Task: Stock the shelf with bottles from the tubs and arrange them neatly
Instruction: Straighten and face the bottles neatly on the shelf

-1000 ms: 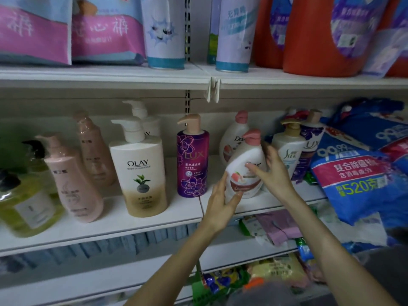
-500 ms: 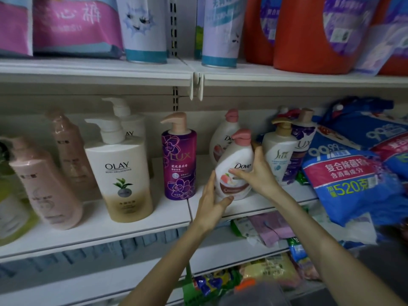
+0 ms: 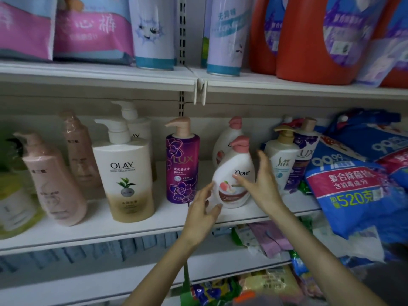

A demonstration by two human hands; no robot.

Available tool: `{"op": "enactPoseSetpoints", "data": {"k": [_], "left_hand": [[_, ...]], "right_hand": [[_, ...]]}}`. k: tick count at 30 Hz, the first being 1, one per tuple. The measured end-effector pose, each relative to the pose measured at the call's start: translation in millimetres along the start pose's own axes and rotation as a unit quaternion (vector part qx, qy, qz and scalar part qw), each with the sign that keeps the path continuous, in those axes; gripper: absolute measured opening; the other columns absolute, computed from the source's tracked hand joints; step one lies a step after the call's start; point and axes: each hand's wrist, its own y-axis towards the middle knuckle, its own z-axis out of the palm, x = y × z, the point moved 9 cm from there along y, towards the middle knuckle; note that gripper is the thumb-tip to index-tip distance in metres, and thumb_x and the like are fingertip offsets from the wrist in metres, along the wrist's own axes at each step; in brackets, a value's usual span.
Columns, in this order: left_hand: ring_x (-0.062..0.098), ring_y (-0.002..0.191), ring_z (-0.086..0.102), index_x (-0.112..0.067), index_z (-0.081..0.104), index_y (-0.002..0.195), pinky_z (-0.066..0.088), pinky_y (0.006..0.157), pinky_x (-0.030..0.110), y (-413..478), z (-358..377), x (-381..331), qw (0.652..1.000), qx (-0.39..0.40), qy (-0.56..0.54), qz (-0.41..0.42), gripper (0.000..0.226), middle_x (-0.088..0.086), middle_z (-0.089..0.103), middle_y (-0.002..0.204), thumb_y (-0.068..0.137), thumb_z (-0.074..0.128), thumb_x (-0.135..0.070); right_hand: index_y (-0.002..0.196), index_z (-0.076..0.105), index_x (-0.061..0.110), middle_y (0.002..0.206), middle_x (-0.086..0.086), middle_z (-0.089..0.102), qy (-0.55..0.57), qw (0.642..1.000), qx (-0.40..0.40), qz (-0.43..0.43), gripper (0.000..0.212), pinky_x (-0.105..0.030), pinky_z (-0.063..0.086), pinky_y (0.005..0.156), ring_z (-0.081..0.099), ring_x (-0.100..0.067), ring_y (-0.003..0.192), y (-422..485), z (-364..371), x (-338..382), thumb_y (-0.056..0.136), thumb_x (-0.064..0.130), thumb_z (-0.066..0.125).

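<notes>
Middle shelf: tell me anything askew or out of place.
The blue bags at the right lie slumped in a heap, one drooping over the shelf edge. The front Dove bottle looks tilted between the left hand and right hand, not yet squared with the row.

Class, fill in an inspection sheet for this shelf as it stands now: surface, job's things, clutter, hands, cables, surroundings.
Surface: white shelf board, with bottles standing in a row.
Job's things: Dove bottle stands near the front edge. Lux bottle and Olay bottle stand upright to its left.
Clutter: blue bags slump over the shelf's right end.
Hands: left hand touches the Dove bottle's lower left, right hand touches its front. Fingers are fairly straight, with no firm grip.
Cables: nothing seen.
Surroundings: orange jugs on the shelf above, packets on the shelf below.
</notes>
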Motion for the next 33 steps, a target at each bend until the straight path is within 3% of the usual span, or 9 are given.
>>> {"op": "enactPoseSetpoints", "data": {"k": [3, 5, 8, 11, 13, 17, 20, 25, 33], "left_hand": [[-0.003, 0.109, 0.054, -0.037, 0.053, 0.115, 0.046, 0.091, 0.013, -28.2, -51.6, -31.7, 0.980, -0.157, 0.045, 0.111, 0.036, -0.012, 0.056, 0.118, 0.090, 0.055, -0.012], [0.003, 0.110, 0.054, -0.029, 0.053, 0.120, 0.045, 0.090, 0.015, -37.2, -73.5, -32.6, 0.963, -0.223, 0.063, 0.141, 0.037, -0.009, 0.054, 0.116, 0.086, 0.054, -0.015], [0.009, 0.127, 0.043, -0.019, 0.039, 0.139, 0.037, 0.104, 0.021, -31.9, -75.2, -21.1, 0.963, -0.213, 0.089, 0.137, 0.055, -0.002, 0.043, 0.134, 0.086, 0.054, -0.024], [-0.017, 0.127, 0.025, -0.029, 0.021, 0.147, 0.020, 0.099, -0.002, -25.6, -69.1, -15.6, 0.972, -0.191, 0.093, 0.099, 0.073, -0.007, 0.031, 0.143, 0.081, 0.047, -0.046], [-0.030, 0.120, 0.020, -0.034, 0.014, 0.147, 0.016, 0.093, -0.008, -16.3, -69.7, -7.9, 0.977, -0.174, 0.095, 0.078, 0.076, -0.012, 0.029, 0.140, 0.081, 0.043, -0.055], [-0.002, 0.130, 0.035, -0.047, 0.018, 0.141, 0.026, 0.106, 0.012, 1.8, -84.1, 6.5, 0.983, -0.152, 0.096, 0.036, 0.068, -0.011, 0.036, 0.143, 0.079, 0.045, -0.053], [-0.002, 0.127, 0.036, -0.061, 0.010, 0.125, 0.028, 0.103, 0.010, 7.5, -86.8, 7.7, 0.990, -0.119, 0.078, 0.021, 0.063, -0.031, 0.033, 0.132, 0.075, 0.048, -0.053], [0.004, 0.137, 0.033, -0.049, 0.009, 0.145, 0.031, 0.115, 0.039, 0.6, -82.8, 13.9, 0.993, -0.088, 0.079, 0.020, 0.076, -0.018, 0.032, 0.148, 0.080, 0.047, -0.058], [0.006, 0.137, 0.034, -0.049, 0.005, 0.148, 0.035, 0.112, 0.047, -11.8, -79.3, 19.6, 0.994, -0.086, 0.062, 0.010, 0.084, -0.016, 0.030, 0.149, 0.078, 0.052, -0.050]], "right_hand": [[0.132, 0.042, 0.020, 0.127, 0.006, 0.047, 0.050, 0.991, -0.085, -0.088, 0.056, -0.005, 0.037, 0.094, 0.044, 0.003, 0.115, -38.3, -23.1, 32.5, 0.083, 0.009, 0.068], [0.124, 0.043, 0.031, 0.121, 0.014, 0.047, 0.069, 0.991, -0.012, -0.118, 0.052, 0.000, 0.037, 0.086, 0.049, 0.007, 0.106, -44.5, -2.6, 49.2, 0.084, 0.008, 0.067], [0.132, 0.037, 0.035, 0.131, 0.016, 0.041, 0.132, 0.983, 0.109, -0.065, 0.058, -0.013, 0.038, 0.098, 0.044, 0.002, 0.119, -34.2, 50.9, 56.1, 0.085, 0.021, 0.067], [0.144, 0.025, 0.017, 0.133, 0.012, 0.033, 0.138, 0.981, 0.129, -0.037, 0.074, -0.022, 0.034, 0.102, 0.035, -0.003, 0.125, -12.3, 85.4, 66.0, 0.084, 0.030, 0.067], [0.140, 0.032, 0.012, 0.132, 0.010, 0.043, 0.149, 0.979, 0.133, -0.039, 0.072, -0.020, 0.038, 0.099, 0.044, -0.003, 0.120, 6.9, 100.6, 72.9, 0.082, 0.029, 0.071], [0.128, 0.044, 0.014, 0.112, 0.004, 0.064, 0.178, 0.966, 0.189, 0.011, 0.058, -0.024, 0.051, 0.086, 0.063, -0.012, 0.101, 25.2, 132.4, 68.2, 0.080, 0.029, 0.073], [0.120, 0.042, 0.020, 0.099, 0.013, 0.060, 0.195, 0.959, 0.205, 0.018, 0.045, -0.019, 0.050, 0.081, 0.060, -0.003, 0.090, 22.5, 139.0, 67.7, 0.084, 0.026, 0.069], [0.121, 0.047, 0.019, 0.105, 0.006, 0.064, 0.197, 0.953, 0.227, 0.021, 0.043, -0.026, 0.052, 0.084, 0.063, -0.008, 0.096, 20.6, 137.6, 62.3, 0.085, 0.028, 0.067], [0.133, 0.035, 0.016, 0.120, 0.002, 0.058, 0.206, 0.951, 0.230, 0.024, 0.060, -0.026, 0.051, 0.087, 0.059, -0.009, 0.106, 8.3, 132.5, 59.6, 0.085, 0.031, 0.067]]}}
